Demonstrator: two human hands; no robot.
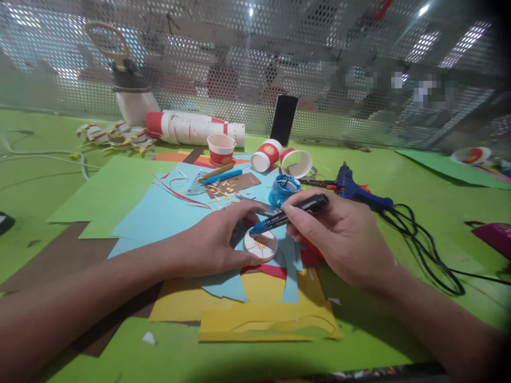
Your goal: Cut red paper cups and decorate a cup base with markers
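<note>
My right hand (339, 234) grips a black marker pen (295, 210), slanted with its blue-looking tip end at a small white disc (266, 251). Whether the tip touches the disc I cannot tell. Thin dark lines and an orange pattern show on the disc's face. My left hand (223, 236) curls round the disc's left side, thumb in front and fingers behind. Under both lie sheets of light blue paper (131, 223) and yellow paper (179, 303). Just behind the marker stands a small jar smeared with blue paint (284, 189).
A blue glue gun (355, 186) with a coiled black cord lies at right. Behind are paper cups (221, 150), a stack of cups (199, 130), a phone (284, 119) standing upright and a white spray bottle (133, 96). Blue and brown pens (221, 175) lie among paper scraps.
</note>
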